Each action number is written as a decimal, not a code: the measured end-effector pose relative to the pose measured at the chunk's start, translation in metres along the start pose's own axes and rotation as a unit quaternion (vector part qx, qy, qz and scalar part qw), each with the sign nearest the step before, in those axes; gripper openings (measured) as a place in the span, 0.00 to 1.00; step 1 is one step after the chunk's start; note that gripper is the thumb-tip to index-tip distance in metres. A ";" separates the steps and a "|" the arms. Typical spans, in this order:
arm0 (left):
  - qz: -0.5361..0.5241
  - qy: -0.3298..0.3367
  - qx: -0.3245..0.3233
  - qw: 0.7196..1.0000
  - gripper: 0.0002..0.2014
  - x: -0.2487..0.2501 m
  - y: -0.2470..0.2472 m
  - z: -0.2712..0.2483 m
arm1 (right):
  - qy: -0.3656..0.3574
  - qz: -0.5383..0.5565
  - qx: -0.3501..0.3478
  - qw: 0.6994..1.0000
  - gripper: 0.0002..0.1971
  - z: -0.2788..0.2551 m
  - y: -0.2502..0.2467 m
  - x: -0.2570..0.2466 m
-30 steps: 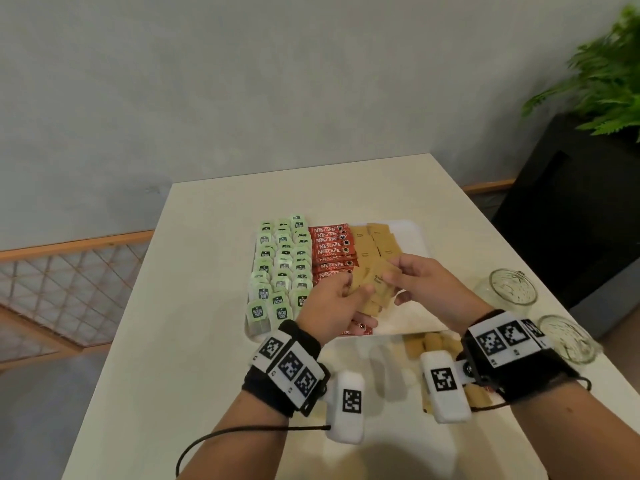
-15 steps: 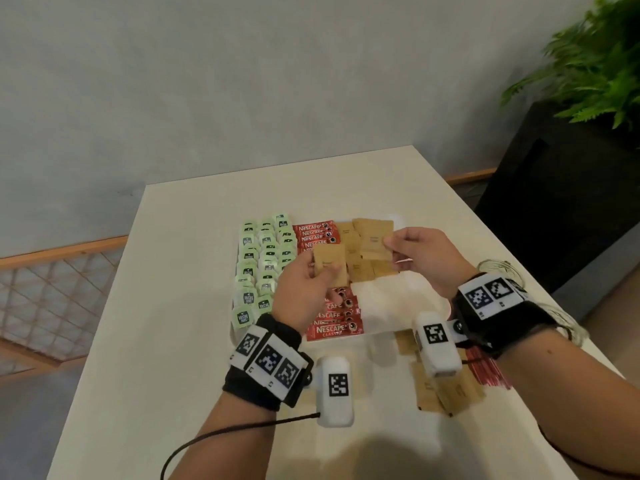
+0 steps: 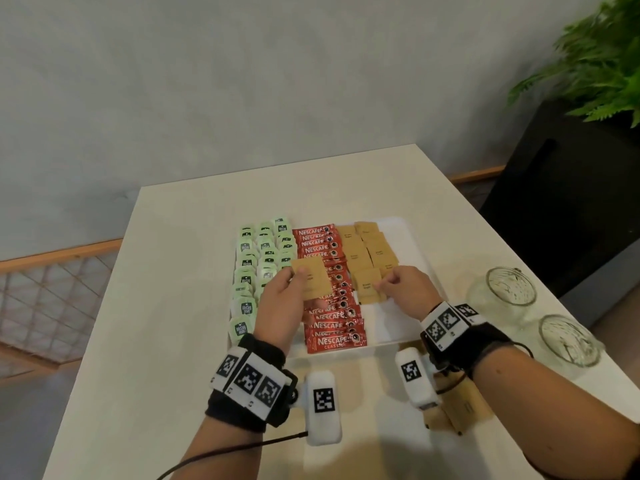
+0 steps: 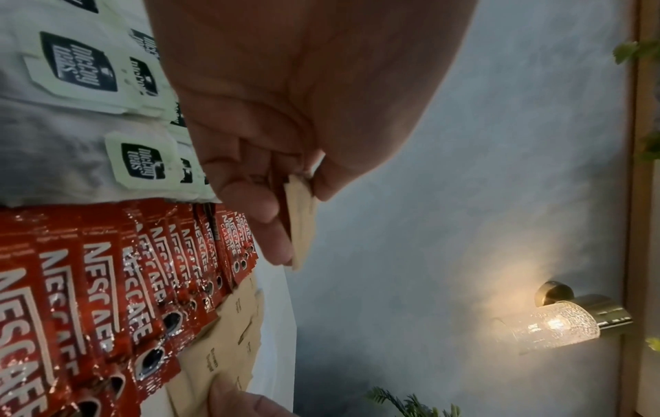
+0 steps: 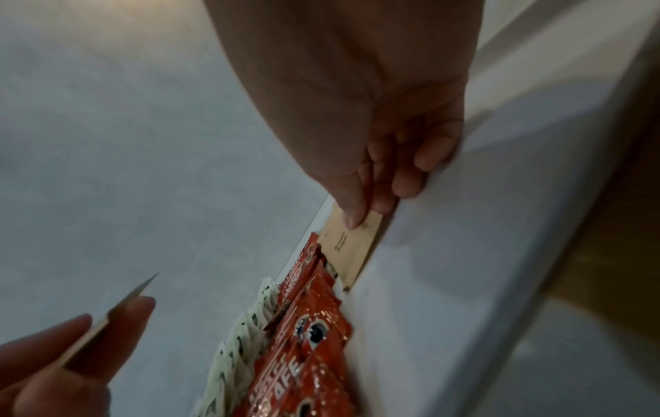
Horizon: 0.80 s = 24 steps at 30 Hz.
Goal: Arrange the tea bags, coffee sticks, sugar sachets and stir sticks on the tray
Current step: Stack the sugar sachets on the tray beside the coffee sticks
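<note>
The right hand (image 3: 405, 289) has lowered since the earlier frame and now pinches a brown paper sugar sachet (image 3: 367, 285) laid on the white rectangular tray (image 3: 408, 268). The left hand (image 3: 282, 303) still pinches a small sachet stack (image 3: 311, 277) above the red coffee sticks (image 3: 329, 299).

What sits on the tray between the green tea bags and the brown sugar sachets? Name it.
In the head view, a column of overlapping red Nescafe coffee sticks fills the stretch between the tea bags and the sugar sachets on the tray.

"Nescafé Classic" on coffee sticks (image 3: 334, 337); "Brown Sugar" sachets (image 3: 366, 285).
</note>
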State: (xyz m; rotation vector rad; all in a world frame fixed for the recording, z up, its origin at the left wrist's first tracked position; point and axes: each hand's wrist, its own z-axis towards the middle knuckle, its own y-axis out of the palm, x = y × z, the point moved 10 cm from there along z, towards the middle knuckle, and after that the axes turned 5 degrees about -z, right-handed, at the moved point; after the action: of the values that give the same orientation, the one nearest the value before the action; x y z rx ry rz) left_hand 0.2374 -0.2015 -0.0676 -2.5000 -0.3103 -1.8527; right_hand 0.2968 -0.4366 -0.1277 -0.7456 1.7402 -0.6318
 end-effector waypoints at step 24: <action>0.083 0.076 -0.046 0.993 0.04 0.015 0.040 -0.015 | -0.151 0.189 -0.085 0.967 0.06 -0.077 -0.024 -0.073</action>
State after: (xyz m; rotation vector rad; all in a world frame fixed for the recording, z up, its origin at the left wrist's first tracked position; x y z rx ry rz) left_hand 0.2342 -0.2399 -0.0444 -2.3374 -0.0132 -2.0169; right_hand 0.2428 -0.3939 -0.0434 -0.5697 1.6031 -0.1017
